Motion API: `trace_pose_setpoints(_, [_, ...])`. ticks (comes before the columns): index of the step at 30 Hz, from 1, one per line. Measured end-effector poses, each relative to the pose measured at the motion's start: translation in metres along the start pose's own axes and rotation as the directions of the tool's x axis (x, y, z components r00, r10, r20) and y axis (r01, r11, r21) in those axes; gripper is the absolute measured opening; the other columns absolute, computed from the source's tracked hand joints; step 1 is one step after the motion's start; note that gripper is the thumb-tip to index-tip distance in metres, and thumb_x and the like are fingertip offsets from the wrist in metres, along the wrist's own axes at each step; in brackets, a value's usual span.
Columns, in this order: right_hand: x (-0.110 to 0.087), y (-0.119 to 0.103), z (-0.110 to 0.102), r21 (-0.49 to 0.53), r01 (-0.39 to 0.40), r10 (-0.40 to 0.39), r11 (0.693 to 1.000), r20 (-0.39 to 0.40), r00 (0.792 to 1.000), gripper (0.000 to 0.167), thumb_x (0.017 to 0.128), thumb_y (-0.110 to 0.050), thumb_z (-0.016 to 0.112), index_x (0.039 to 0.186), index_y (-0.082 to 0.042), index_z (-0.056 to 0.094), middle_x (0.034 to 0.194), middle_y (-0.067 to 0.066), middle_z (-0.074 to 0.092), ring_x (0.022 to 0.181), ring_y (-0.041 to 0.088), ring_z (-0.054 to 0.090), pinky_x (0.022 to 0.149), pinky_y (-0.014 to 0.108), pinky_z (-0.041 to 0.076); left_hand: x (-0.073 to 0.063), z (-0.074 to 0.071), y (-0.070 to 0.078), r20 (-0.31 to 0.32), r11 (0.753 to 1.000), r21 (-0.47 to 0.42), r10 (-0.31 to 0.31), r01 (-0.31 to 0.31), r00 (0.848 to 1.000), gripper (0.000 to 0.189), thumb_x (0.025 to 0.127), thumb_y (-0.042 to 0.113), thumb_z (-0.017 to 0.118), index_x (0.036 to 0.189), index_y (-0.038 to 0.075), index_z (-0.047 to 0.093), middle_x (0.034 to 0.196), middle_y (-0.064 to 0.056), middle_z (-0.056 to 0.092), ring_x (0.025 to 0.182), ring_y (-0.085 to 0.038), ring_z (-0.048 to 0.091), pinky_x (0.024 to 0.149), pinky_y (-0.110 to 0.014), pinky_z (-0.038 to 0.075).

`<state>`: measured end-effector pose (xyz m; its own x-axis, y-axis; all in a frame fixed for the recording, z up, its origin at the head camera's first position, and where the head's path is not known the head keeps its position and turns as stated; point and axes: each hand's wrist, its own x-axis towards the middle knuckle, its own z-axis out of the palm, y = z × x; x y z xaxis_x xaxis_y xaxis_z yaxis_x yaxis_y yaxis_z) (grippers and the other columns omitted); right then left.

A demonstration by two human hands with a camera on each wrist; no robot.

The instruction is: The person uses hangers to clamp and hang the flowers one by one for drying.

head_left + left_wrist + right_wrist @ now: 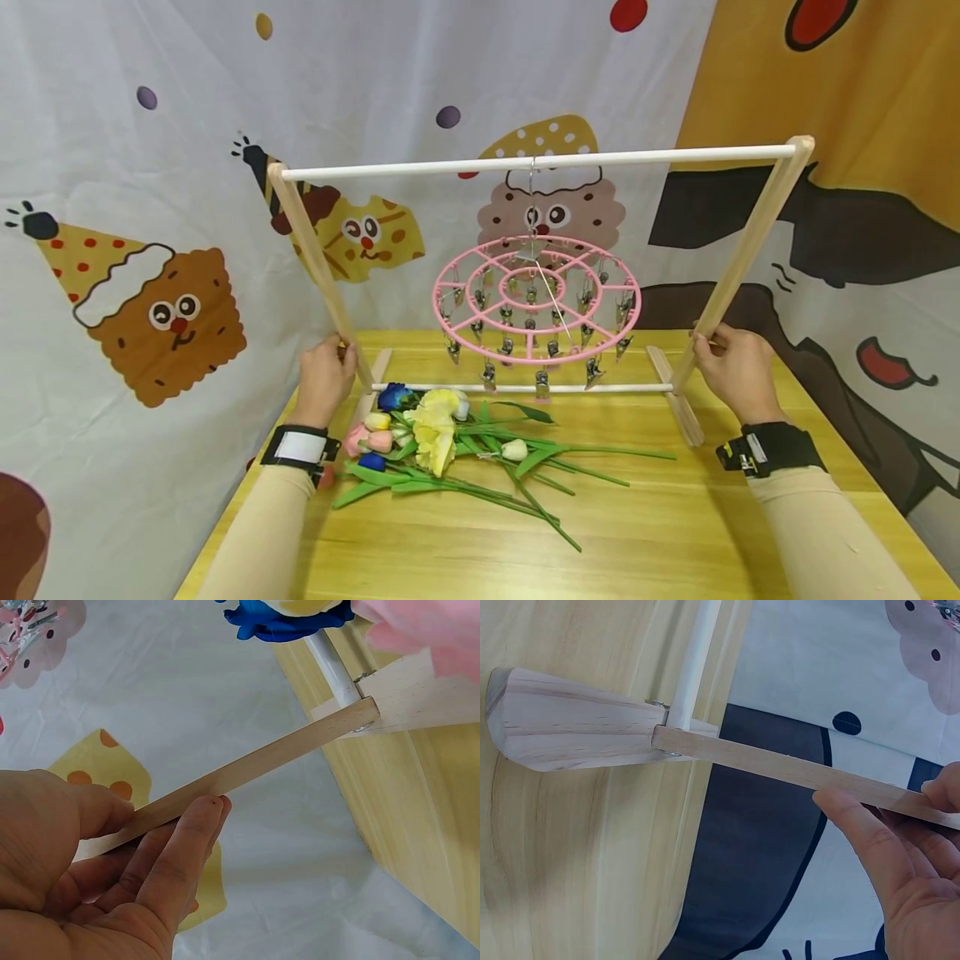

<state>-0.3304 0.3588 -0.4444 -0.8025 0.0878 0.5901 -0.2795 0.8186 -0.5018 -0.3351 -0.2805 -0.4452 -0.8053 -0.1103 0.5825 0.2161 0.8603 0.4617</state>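
A small wooden rack point(738, 250) with white crossbars stands on the table. My left hand point(324, 379) grips its left upright between thumb and fingers; the left wrist view shows that upright point(262, 761) pinched. On the other side my right hand point(735, 371) pinches the right upright point(780, 766) in the same way. From the top bar point(420, 167) a round pink clip hanger point(536, 361) hangs by a metal hook, with many small metal clips below its rings. Artificial flowers point(435, 433) in yellow, blue, pink and white lie in front, their heads near the rack's left foot.
The rack stands on a yellow wood-grain table point(637, 533). Green flower stems point(540, 508) stretch rightward over the tabletop. Behind and beside the table hangs a cloth backdrop point(360, 75) with cartoon prints. Flat wooden feet point(577, 720) support the uprights.
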Motion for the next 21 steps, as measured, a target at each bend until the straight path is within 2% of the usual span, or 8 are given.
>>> trace_pose_setpoints(2, [-0.0006, 0.0002, -0.0001, 0.005, 0.003, -0.003, 1.0, -0.003, 1.0, 0.027, 0.113, -0.01, 0.072, 0.129, 0.009, 0.083, 0.111, 0.034, 0.084, 0.098, 0.059, 0.085, 0.104, 0.054, 0.065, -0.0001, 0.0003, -0.0002, 0.002, 1.0, 0.0, -0.002, 0.002, 1.0, 0.02, 0.111, 0.004, 0.069, 0.106, -0.013, 0.076, 0.093, -0.034, 0.083, 0.086, -0.055, 0.081, 0.074, -0.067, 0.068])
trace_pose_setpoints(4, [-0.0015, -0.0004, -0.0006, 0.005, 0.002, -0.002, 1.0, -0.004, 1.0, 0.027, 0.113, -0.01, 0.072, 0.129, 0.009, 0.083, 0.111, 0.035, 0.084, 0.099, 0.06, 0.084, 0.107, 0.078, 0.054, -0.0007, 0.0004, -0.0001, 0.0, 1.0, -0.002, -0.001, 0.001, 1.0, 0.02, 0.111, 0.004, 0.069, 0.107, -0.014, 0.077, 0.094, -0.034, 0.082, 0.086, -0.055, 0.081, 0.074, -0.067, 0.068])
trace_pose_setpoints(9, [-0.0023, -0.0021, -0.0023, 0.01, -0.006, 0.006, 1.0, 0.004, 1.0, 0.028, 0.114, -0.011, 0.071, 0.129, 0.01, 0.082, 0.112, 0.036, 0.083, 0.1, 0.059, 0.084, 0.107, 0.08, 0.054, -0.0025, -0.0006, 0.0006, -0.015, 1.0, -0.014, 0.01, -0.01, 1.0, 0.019, 0.111, 0.003, 0.07, 0.107, -0.015, 0.077, 0.093, -0.034, 0.082, 0.084, -0.054, 0.082, 0.071, -0.065, 0.068])
trace_pose_setpoints(13, [-0.0038, -0.003, -0.0035, 0.012, -0.021, 0.021, 1.0, 0.017, 1.0, 0.03, 0.115, -0.011, 0.07, 0.131, 0.01, 0.081, 0.114, 0.036, 0.083, 0.101, 0.061, 0.083, 0.111, 0.082, 0.051, -0.0039, -0.0015, 0.0001, -0.028, 1.0, -0.016, 0.023, -0.024, 0.999, 0.018, 0.11, 0.002, 0.071, 0.105, -0.014, 0.077, 0.091, -0.033, 0.082, 0.081, -0.053, 0.081, 0.068, -0.064, 0.067])
trace_pose_setpoints(21, [-0.0078, -0.0037, -0.0048, -0.006, -0.009, 0.009, 1.0, -0.001, 1.0, 0.029, 0.114, -0.012, 0.071, 0.13, 0.01, 0.082, 0.112, 0.036, 0.083, 0.099, 0.06, 0.083, 0.105, 0.082, 0.053, -0.0053, -0.0036, 0.0011, -0.007, 1.0, -0.013, 0.019, -0.019, 1.0, 0.02, 0.111, 0.003, 0.071, 0.108, -0.015, 0.077, 0.093, -0.034, 0.083, 0.084, -0.053, 0.082, 0.072, -0.065, 0.068])
